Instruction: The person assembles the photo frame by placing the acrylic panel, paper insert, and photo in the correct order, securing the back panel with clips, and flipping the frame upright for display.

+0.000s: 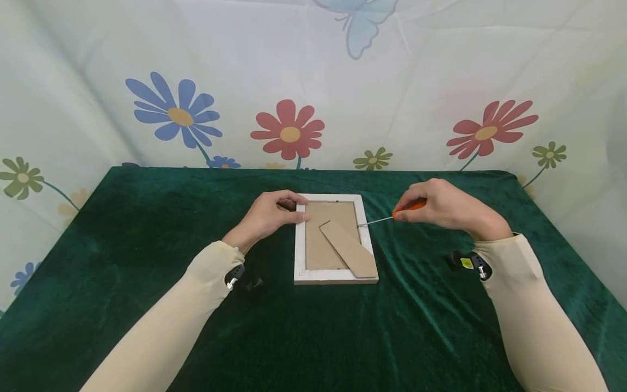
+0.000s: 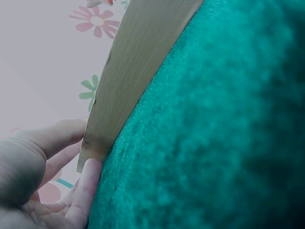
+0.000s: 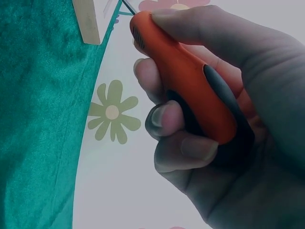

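**A:** Screwdriver (image 1: 387, 219) tip is parked right at the right-hand edge of the picture frame (image 1: 336, 276), about where the cardboard backing (image 1: 323, 239) meets the white rim. Right hand (image 1: 443, 207) has its fingers curled around the orange handle, you can see that best from the wrist view. Frame's lying face down in the middle of the green cloth (image 1: 147, 228).

**B:** And the left hand (image 1: 269, 215)?

**A:** Fingers wrapped over the frame's far left corner, holding it flat against the cloth. The easel stand (image 1: 349, 249) lies diagonally across the backing.

**B:** So it looks like the prying-at-a-tab stage?

**A:** That's my guess, working a retaining tab on the right side. Can't actually make out the tab though, too small. Next bit probably needs a gentle, shallow lever so the blade doesn't skid, with the left hand pressing down firm.
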`<control>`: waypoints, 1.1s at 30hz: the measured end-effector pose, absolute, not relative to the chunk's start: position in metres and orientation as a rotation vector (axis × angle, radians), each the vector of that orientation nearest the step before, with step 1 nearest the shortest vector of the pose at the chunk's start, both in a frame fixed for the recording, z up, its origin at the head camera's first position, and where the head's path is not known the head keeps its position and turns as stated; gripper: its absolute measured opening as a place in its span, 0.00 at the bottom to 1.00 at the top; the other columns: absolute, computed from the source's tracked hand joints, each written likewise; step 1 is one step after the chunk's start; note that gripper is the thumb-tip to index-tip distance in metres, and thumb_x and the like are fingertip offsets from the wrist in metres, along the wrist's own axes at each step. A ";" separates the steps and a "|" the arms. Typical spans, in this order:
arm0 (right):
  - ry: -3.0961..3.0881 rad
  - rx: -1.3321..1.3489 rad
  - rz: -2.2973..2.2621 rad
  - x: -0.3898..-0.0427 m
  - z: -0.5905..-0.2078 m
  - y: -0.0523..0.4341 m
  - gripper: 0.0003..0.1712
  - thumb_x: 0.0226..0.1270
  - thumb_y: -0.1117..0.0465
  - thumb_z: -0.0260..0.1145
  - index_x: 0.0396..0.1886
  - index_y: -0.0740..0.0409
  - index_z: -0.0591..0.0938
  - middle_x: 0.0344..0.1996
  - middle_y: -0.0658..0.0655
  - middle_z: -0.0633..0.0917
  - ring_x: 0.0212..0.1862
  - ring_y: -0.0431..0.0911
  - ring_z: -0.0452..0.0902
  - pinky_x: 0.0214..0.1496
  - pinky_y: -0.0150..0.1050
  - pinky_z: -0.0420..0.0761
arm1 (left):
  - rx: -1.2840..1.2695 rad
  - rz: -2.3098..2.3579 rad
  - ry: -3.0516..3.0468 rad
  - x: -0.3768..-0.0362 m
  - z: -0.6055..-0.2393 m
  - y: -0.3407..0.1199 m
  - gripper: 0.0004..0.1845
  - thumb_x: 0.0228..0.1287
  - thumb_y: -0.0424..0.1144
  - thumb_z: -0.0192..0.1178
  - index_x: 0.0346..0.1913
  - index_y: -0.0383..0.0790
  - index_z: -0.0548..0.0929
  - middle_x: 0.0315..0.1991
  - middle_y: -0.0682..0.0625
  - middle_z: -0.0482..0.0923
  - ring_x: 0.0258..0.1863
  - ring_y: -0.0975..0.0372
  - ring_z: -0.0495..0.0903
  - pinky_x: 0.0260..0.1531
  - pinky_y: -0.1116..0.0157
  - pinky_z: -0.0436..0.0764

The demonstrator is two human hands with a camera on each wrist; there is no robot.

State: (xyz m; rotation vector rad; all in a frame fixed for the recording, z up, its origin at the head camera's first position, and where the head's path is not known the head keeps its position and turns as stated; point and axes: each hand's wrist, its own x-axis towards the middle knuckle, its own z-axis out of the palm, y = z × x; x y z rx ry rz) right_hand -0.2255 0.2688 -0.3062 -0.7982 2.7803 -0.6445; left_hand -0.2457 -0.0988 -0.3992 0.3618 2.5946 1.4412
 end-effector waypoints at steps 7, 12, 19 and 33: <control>2.787 -0.788 -0.639 -0.225 -0.307 0.268 0.09 0.69 0.62 0.77 0.47 0.55 0.91 0.42 0.53 0.87 0.40 0.49 0.81 0.45 0.43 0.86 | 0.351 1.438 2.596 -0.246 -0.399 -0.099 0.21 0.68 0.45 0.75 0.61 0.46 0.87 0.53 0.44 0.82 0.51 0.49 0.78 0.53 0.48 0.82; 2.788 -0.795 -0.646 -0.225 -0.306 0.268 0.09 0.69 0.60 0.77 0.47 0.54 0.91 0.43 0.52 0.88 0.40 0.48 0.81 0.46 0.43 0.87 | 0.343 1.436 2.598 -0.245 -0.398 -0.099 0.21 0.68 0.45 0.75 0.62 0.47 0.87 0.53 0.44 0.82 0.51 0.49 0.78 0.54 0.48 0.82; 2.791 -0.793 -0.639 -0.225 -0.306 0.267 0.09 0.69 0.62 0.77 0.47 0.55 0.91 0.43 0.53 0.87 0.40 0.48 0.82 0.46 0.43 0.86 | 0.340 1.435 2.593 -0.246 -0.397 -0.099 0.21 0.68 0.45 0.75 0.61 0.47 0.87 0.54 0.44 0.81 0.51 0.49 0.78 0.53 0.48 0.82; 2.800 -0.789 -0.618 -0.225 -0.305 0.267 0.10 0.68 0.63 0.77 0.48 0.56 0.91 0.43 0.54 0.87 0.40 0.50 0.80 0.43 0.42 0.85 | 0.351 1.431 2.598 -0.246 -0.399 -0.099 0.21 0.68 0.45 0.75 0.61 0.46 0.87 0.53 0.44 0.81 0.52 0.49 0.77 0.53 0.48 0.82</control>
